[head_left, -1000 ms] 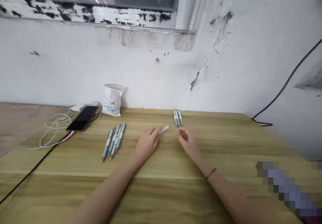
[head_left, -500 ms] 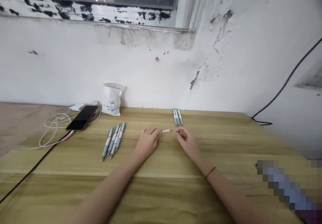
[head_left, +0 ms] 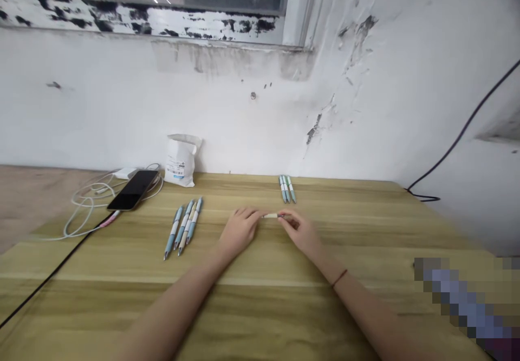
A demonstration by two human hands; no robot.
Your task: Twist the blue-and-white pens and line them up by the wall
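Note:
My left hand (head_left: 239,230) pinches one end of a cream-coloured pen part (head_left: 270,216) held level just above the wooden table (head_left: 260,296). At the part's other end, my right hand (head_left: 301,231) has its fingertips closed on a small piece that I cannot make out. The two hands almost meet over the middle of the table. Several blue and white pens (head_left: 184,230) lie side by side to the left of my left hand. Three more pens (head_left: 286,189) lie together just beyond my hands, near the wall.
A black phone (head_left: 133,189) lies on coiled white cables (head_left: 91,201) at the back left, with a black cable running toward the front left. A small white bag (head_left: 181,161) stands against the wall. Another black cable (head_left: 459,139) hangs on the right wall.
My left hand has tilted the cream part down to level and my right hand has moved left until its fingertips meet the part's end.

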